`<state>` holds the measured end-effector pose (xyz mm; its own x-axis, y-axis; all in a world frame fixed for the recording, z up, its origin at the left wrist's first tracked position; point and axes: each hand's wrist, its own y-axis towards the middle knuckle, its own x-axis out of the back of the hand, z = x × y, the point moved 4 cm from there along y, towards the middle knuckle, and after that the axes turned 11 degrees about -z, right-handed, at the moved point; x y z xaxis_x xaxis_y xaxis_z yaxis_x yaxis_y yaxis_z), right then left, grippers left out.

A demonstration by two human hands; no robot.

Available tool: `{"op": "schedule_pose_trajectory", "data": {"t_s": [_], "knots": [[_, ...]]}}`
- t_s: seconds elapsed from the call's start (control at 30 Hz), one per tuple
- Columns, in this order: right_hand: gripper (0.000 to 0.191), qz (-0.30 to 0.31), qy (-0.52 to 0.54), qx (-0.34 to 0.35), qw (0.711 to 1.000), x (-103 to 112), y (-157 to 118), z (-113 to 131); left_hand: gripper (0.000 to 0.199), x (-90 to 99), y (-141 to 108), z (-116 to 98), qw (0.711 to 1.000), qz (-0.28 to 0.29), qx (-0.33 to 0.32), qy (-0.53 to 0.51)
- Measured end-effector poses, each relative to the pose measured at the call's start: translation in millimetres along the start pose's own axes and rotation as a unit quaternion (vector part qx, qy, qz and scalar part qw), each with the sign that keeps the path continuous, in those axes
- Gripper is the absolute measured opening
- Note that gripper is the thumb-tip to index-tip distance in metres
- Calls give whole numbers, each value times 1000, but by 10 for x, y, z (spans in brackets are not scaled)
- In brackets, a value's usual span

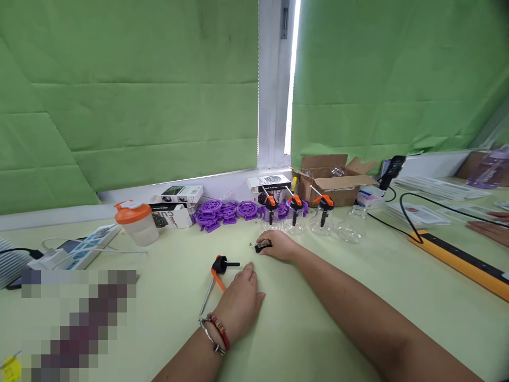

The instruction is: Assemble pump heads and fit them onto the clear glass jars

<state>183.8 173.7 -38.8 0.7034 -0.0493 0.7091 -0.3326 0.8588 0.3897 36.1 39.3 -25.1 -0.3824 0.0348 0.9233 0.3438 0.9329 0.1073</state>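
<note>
My right hand [277, 245] pinches a small black ribbed piece [263, 247] just above or on the table. Palm down, my left hand [242, 297] lies on the table with its fingers stretched out and nothing visible in it. Beside its fingers is a black cap with a stem [221, 264], joined to an orange lever [217, 279] and a metal straw [207, 295]. Tiny brown bits [251, 244] lie left of the black piece. Behind my right hand stand three clear bottles with black and orange tops [295, 212] and one topless clear bottle [352, 225].
Purple plastic wheels [214, 212] lie along the back between small boxes [173, 215]. An open cardboard box [332, 188] stands behind the bottles. At left are an orange-lidded shaker [137, 223] and a white power strip [93, 246]; at right, an orange power strip [461, 262] and another person's hands [491, 229].
</note>
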Motion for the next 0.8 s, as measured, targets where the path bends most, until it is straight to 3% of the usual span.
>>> {"op": "schedule_pose_trajectory", "data": {"t_s": [0.3, 0.63, 0.7, 0.8], "knots": [[15, -20, 33, 34, 999, 2, -37, 10, 50, 7, -7, -6, 1000, 7, 5, 3], [12, -18, 32, 35, 999, 4, -58, 43, 46, 13, -9, -51, 1000, 0, 7, -13], [13, -17, 31, 33, 999, 16, -67, 38, 43, 75, -17, -82, 1000, -18, -10, -13], [17, -29, 34, 24, 999, 55, -80, 42, 36, 332, -22, -41, 993, -117, -27, 10]]}}
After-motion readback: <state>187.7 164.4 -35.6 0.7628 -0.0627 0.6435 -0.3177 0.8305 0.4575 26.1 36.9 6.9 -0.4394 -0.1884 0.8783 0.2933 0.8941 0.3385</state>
